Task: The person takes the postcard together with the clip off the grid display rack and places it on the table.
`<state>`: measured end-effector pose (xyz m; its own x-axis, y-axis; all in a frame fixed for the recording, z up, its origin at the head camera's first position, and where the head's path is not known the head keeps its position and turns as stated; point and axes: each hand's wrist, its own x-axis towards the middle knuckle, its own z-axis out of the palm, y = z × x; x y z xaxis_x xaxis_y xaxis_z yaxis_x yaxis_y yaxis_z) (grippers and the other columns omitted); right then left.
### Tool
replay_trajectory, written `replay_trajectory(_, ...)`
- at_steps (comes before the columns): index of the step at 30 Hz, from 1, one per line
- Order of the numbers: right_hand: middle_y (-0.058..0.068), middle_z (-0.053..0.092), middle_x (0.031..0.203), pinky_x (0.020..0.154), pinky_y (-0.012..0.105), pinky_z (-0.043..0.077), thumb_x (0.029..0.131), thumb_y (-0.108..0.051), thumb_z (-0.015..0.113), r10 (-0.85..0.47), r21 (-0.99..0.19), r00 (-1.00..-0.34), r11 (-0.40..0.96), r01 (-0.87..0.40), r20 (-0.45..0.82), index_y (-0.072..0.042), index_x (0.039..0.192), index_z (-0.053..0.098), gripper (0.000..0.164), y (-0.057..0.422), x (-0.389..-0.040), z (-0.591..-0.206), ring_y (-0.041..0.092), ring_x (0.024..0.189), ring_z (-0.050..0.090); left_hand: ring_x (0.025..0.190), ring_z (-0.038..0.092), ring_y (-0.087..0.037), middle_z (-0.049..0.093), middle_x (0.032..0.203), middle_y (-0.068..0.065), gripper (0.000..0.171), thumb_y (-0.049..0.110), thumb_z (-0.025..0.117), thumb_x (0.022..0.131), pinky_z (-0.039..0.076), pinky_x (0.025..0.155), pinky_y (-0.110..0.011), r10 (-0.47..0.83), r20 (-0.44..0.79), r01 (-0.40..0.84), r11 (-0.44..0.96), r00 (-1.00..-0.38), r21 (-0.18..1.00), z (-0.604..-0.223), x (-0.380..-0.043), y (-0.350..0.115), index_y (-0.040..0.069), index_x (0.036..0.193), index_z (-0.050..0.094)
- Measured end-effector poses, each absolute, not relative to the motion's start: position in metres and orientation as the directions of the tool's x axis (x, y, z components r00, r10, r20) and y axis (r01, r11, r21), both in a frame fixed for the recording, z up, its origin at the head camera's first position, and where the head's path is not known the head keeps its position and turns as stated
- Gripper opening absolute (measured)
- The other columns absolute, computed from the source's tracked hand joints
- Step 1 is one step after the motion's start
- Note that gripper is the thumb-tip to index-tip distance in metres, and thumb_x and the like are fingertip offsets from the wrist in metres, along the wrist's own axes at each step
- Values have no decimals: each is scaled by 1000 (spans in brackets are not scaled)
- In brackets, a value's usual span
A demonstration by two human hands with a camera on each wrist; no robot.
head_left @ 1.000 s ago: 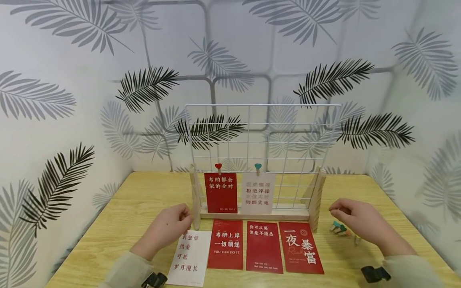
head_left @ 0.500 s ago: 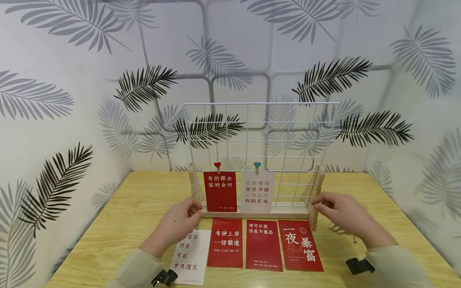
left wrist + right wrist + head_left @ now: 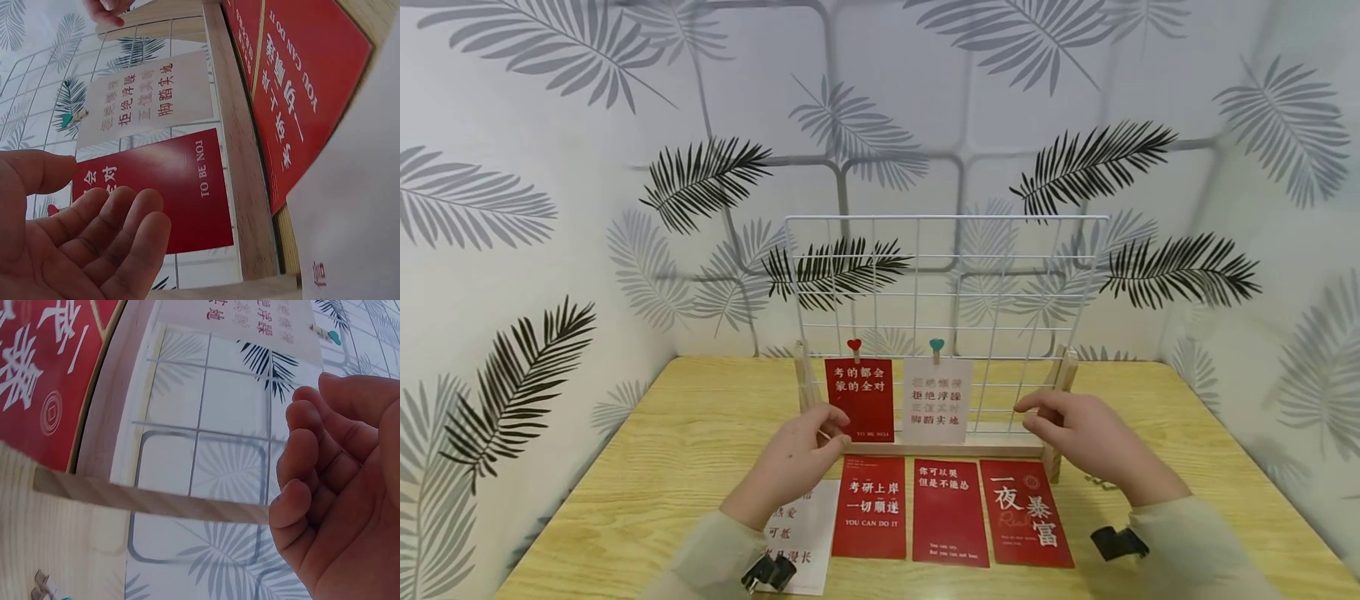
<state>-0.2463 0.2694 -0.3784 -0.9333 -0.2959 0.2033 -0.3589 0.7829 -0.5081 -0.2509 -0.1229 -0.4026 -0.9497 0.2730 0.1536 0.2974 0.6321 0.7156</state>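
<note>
A white wire grid rack (image 3: 947, 217) stands upright in a wooden base (image 3: 940, 451). Clipped to it are a red card (image 3: 859, 400) under a red heart clothespin (image 3: 854, 344) and a white card (image 3: 937, 404) under a teal heart clothespin (image 3: 936, 345). My left hand (image 3: 797, 460), fingers loosely bent and holding nothing, is in front of the red card's lower left; the left wrist view shows the palm (image 3: 69, 256) facing it. Near the rack's right side, my right hand (image 3: 1086, 442) is also bare, fingers loosely curled (image 3: 303, 456). Whether either hand touches the rack, I cannot tell.
In front of the base lie a white card (image 3: 801, 542) partly under my left forearm, and three red cards, the left one (image 3: 870, 537), the middle one (image 3: 950, 525) and the right one (image 3: 1022, 533). Loose clothespins (image 3: 42, 589) lie on the table right of the rack. A leaf-patterned wall stands behind.
Both hands have moved inward: the left one to the right, before the clipped red card, the right one leftward past the rack's right post. Cards and clips have stayed in place.
</note>
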Motion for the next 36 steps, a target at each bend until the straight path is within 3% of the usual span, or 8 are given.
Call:
replay_trajectory(6,-6,57,75,64,35,45,100,-27,66,-302,-509,-927,775,-376,225,-19,122,70,23,256,-247,-369,15,65,51,99,60,-18,65,107,3,29,25,65,99,53,87,-41,291,137,291,594,-947,750,-403,-253,-111,11,124,62)
replay_trajectory(24,-7,52,68,56,33,42,100,-25,66,-361,-432,-875,766,-475,322,-18,133,66,34,218,-260,-348,12,57,45,107,61,-21,63,126,-4,42,27,66,98,54,90,-44,342,92,271,523,-935,808,-407,-264,-69,18,138,57)
replay_trajectory(36,-6,57,74,51,32,43,99,-26,66,-363,-380,-884,804,-457,295,-22,139,62,40,188,-274,-325,14,56,48,109,61,-22,62,129,-5,49,25,66,98,53,94,-44,332,82,257,526,-940,811,-409,-271,-56,17,145,52)
